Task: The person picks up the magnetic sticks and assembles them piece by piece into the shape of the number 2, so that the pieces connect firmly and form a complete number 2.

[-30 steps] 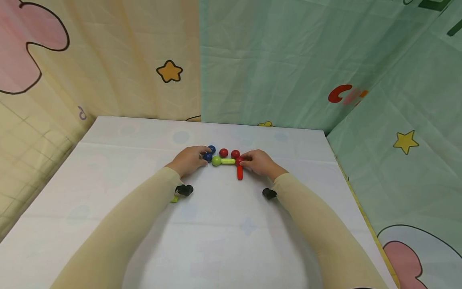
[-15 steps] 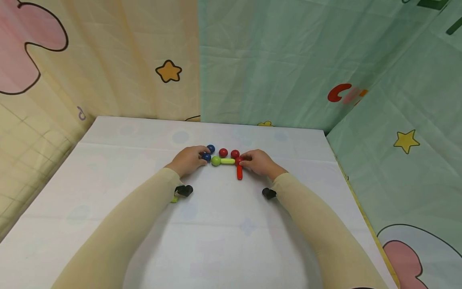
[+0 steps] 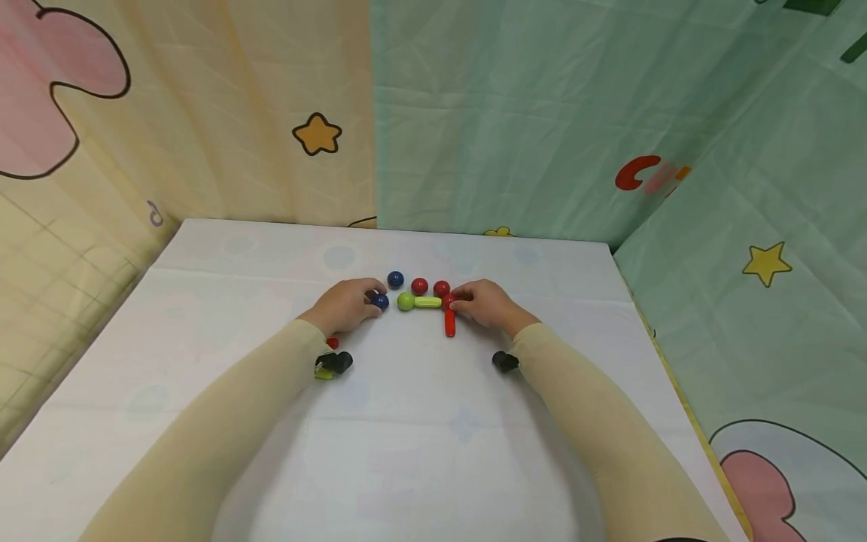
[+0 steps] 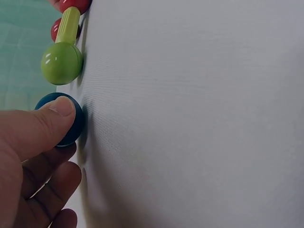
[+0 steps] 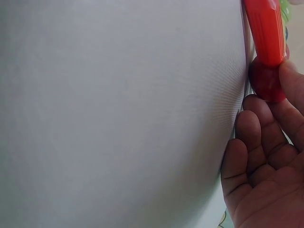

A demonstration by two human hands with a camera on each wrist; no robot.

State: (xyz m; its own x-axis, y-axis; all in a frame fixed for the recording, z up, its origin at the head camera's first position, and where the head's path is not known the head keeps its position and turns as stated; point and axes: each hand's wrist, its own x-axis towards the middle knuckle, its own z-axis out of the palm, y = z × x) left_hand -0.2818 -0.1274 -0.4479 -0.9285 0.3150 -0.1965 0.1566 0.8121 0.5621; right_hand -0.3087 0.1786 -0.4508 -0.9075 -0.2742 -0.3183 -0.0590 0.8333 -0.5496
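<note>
My left hand (image 3: 344,307) pinches a dark blue ball (image 4: 76,124) between thumb and fingers, low at the white table. A gap separates that ball from a green ball (image 3: 406,301), which is joined to a light green ribbed rod (image 3: 427,302). The rod's other end meets a red ball (image 5: 266,81) that my right hand (image 3: 489,305) pinches with thumb and fingers. From this red ball a red rod (image 3: 450,324) points toward the front of the table. Behind the joined pieces lie a second blue ball (image 3: 396,280) and two loose red balls, one left (image 3: 419,286) and one right (image 3: 442,288).
Partly hidden by my left wrist are a small red piece (image 3: 333,342) and a yellow-green piece (image 3: 323,373) on the white table (image 3: 420,436). Printed curtains (image 3: 542,113) stand behind the table and along its right side.
My left hand has moved left with the blue ball, away from the green ball and the other blue ball. A red piece now shows by the left wrist. My right hand stays in place.
</note>
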